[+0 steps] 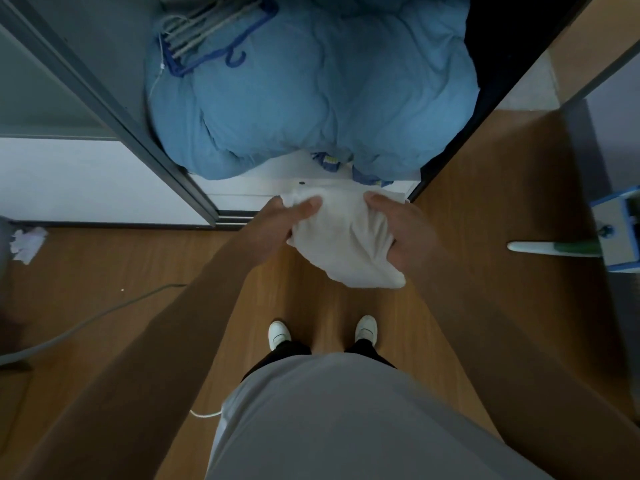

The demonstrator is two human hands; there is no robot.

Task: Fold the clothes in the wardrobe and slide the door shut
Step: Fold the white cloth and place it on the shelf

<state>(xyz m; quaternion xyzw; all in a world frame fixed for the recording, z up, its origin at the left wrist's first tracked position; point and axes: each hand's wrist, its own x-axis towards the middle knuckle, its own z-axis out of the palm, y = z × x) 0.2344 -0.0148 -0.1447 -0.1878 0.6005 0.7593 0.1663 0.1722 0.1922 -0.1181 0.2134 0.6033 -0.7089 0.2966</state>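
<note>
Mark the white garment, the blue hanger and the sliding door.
white garment (343,237): head view, middle of the bunched cloth.
blue hanger (202,61): head view, on its lower arm.
sliding door (104,98): head view, on its grey frame.

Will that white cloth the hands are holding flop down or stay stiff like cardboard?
Probably floppy: the crumpled white fabric garment sags between and below the left hand and right hand, bunched in soft folds. It is likely light, since a simple grip at each side holds it up.
</note>
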